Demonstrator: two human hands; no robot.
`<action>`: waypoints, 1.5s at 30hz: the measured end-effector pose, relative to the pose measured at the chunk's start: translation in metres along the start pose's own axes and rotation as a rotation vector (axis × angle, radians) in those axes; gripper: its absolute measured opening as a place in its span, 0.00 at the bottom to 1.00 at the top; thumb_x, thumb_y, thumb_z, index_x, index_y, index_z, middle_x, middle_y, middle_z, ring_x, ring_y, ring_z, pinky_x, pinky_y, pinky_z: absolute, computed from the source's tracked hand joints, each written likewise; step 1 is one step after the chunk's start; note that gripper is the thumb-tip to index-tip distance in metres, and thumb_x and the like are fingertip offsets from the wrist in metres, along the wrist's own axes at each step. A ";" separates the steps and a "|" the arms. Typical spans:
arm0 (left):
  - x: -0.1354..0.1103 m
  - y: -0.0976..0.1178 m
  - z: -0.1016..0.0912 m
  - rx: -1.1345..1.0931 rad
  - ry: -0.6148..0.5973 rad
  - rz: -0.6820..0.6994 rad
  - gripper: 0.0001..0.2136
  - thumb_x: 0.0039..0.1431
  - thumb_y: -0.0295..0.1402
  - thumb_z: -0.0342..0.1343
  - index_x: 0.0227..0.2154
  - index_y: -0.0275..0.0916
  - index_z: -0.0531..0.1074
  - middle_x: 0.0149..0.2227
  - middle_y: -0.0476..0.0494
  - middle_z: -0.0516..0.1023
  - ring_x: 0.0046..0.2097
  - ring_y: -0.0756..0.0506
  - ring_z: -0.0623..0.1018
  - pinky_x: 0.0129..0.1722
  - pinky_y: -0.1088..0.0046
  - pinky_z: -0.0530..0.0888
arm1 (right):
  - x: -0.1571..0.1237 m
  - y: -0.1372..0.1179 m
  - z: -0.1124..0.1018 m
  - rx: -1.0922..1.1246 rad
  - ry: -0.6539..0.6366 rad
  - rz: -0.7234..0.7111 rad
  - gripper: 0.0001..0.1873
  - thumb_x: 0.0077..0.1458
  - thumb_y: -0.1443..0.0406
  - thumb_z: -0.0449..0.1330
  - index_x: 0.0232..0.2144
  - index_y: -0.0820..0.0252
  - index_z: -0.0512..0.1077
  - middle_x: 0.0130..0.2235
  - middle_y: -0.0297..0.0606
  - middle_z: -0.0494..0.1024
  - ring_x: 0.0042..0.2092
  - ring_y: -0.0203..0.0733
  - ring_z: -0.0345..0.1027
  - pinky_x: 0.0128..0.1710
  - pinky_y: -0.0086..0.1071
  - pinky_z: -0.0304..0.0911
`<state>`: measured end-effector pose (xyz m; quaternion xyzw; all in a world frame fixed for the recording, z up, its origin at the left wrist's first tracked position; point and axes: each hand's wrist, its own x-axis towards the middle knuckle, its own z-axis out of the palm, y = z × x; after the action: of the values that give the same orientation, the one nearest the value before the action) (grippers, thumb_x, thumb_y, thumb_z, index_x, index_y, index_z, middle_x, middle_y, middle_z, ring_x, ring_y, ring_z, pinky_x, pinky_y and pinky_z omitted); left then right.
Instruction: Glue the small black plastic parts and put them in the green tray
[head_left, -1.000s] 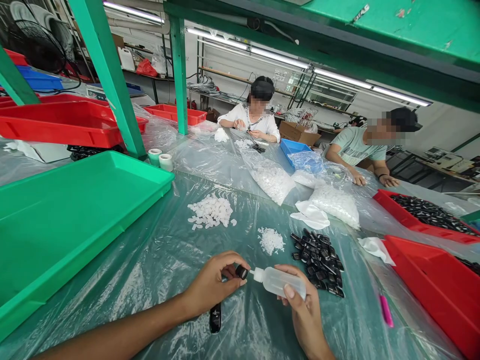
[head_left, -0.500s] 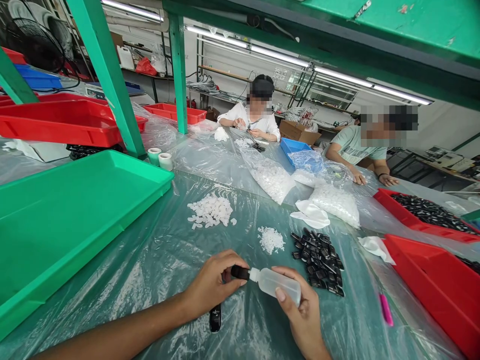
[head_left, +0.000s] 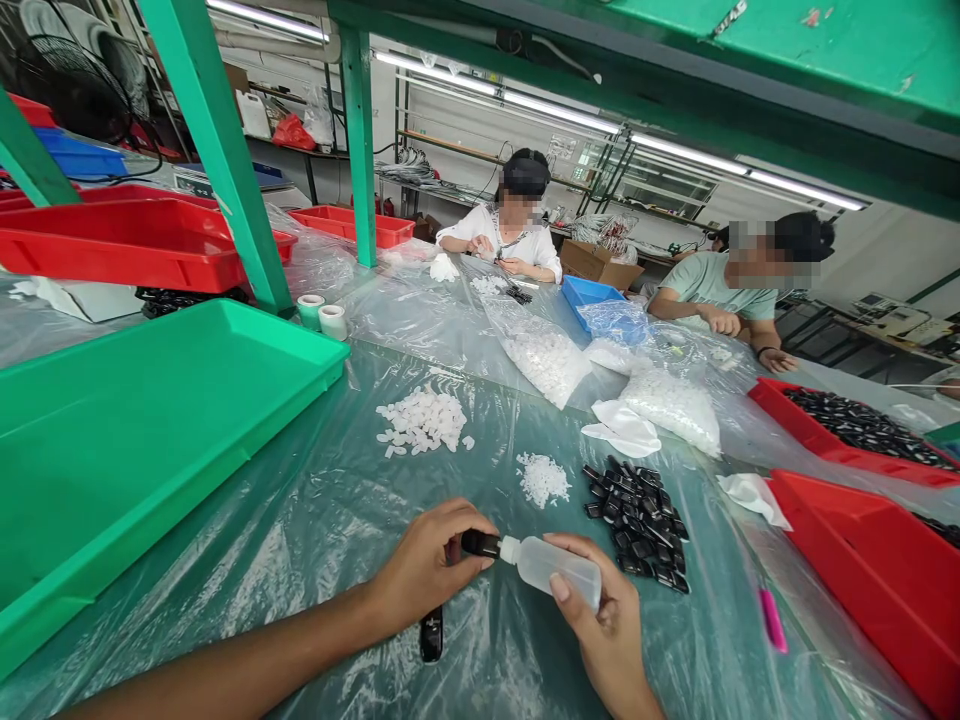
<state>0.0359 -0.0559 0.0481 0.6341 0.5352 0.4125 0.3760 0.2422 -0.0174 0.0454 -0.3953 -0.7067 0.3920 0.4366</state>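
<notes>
Between thumb and fingers, my left hand (head_left: 431,555) pinches a small glossy black plastic casing (head_left: 480,544). My right hand (head_left: 600,610) is wrapped round a translucent squeeze bottle (head_left: 559,570), tilted so its white nozzle meets the right end of the casing. Whether any liquid comes out is too small to see. Below my left hand another black casing (head_left: 431,635) lies on the plastic-covered table. Beyond my hands are a heap of small white bits (head_left: 543,480) and a heap of larger white pieces (head_left: 424,420). A pile of black casings (head_left: 637,520) lies right of the bottle.
A green tray (head_left: 165,400) fills the left side, beside a green post (head_left: 217,150). Red trays (head_left: 847,560) stand at the right, near a pink pen-like object (head_left: 772,620). Bags of white pieces (head_left: 671,405) lie further back. Two people sit across the table.
My hands, the casing and the bottle stay almost still. Across the table, the person at the right has raised one hand from the tabletop.
</notes>
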 end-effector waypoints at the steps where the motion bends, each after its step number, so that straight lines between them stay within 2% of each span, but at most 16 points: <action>1: 0.000 0.000 0.000 -0.002 -0.001 0.002 0.06 0.55 0.30 0.56 0.37 0.42 0.71 0.35 0.48 0.70 0.30 0.51 0.70 0.27 0.78 0.65 | 0.000 0.000 0.000 0.002 -0.005 0.005 0.13 0.50 0.58 0.59 0.36 0.60 0.73 0.32 0.40 0.76 0.28 0.42 0.69 0.23 0.27 0.64; 13: -0.001 0.001 -0.001 -0.009 0.004 -0.006 0.07 0.55 0.31 0.56 0.37 0.42 0.71 0.35 0.48 0.70 0.30 0.51 0.70 0.27 0.78 0.66 | -0.001 0.003 -0.001 0.001 0.000 -0.024 0.13 0.50 0.60 0.60 0.37 0.59 0.73 0.33 0.40 0.76 0.28 0.41 0.69 0.23 0.27 0.64; 18: 0.000 0.000 -0.001 -0.026 -0.023 0.000 0.08 0.55 0.28 0.54 0.38 0.44 0.72 0.36 0.48 0.71 0.33 0.50 0.71 0.28 0.78 0.66 | -0.001 0.000 -0.002 0.019 -0.053 -0.006 0.12 0.50 0.59 0.59 0.36 0.58 0.73 0.33 0.40 0.76 0.28 0.41 0.69 0.23 0.27 0.64; 25: 0.000 0.000 0.000 -0.043 -0.037 0.000 0.08 0.56 0.30 0.54 0.39 0.44 0.73 0.36 0.47 0.73 0.33 0.49 0.72 0.29 0.78 0.67 | -0.002 0.001 -0.002 0.014 -0.041 -0.017 0.12 0.51 0.59 0.59 0.37 0.58 0.73 0.33 0.39 0.76 0.29 0.41 0.69 0.25 0.26 0.64; 30: -0.001 0.002 0.000 -0.098 -0.052 -0.035 0.09 0.55 0.30 0.54 0.40 0.44 0.73 0.37 0.47 0.74 0.32 0.50 0.72 0.28 0.78 0.67 | -0.002 0.006 -0.003 0.115 -0.097 0.092 0.14 0.51 0.57 0.59 0.38 0.56 0.72 0.33 0.38 0.75 0.30 0.41 0.68 0.25 0.26 0.63; 36: 0.000 0.003 0.002 -0.199 -0.047 -0.058 0.08 0.55 0.31 0.55 0.38 0.43 0.74 0.38 0.46 0.75 0.33 0.49 0.72 0.31 0.76 0.68 | -0.001 0.010 -0.003 0.317 -0.044 0.263 0.18 0.51 0.53 0.58 0.40 0.57 0.70 0.31 0.37 0.73 0.27 0.38 0.64 0.25 0.26 0.61; 45: 0.000 0.000 0.002 -0.232 -0.055 -0.073 0.09 0.55 0.31 0.55 0.39 0.42 0.73 0.40 0.45 0.74 0.35 0.48 0.72 0.32 0.75 0.70 | -0.002 0.011 -0.003 0.385 -0.063 0.325 0.18 0.51 0.53 0.58 0.40 0.56 0.70 0.31 0.35 0.72 0.28 0.35 0.62 0.26 0.24 0.59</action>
<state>0.0380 -0.0556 0.0475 0.5774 0.4959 0.4402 0.4763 0.2477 -0.0143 0.0354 -0.4007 -0.5596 0.5965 0.4130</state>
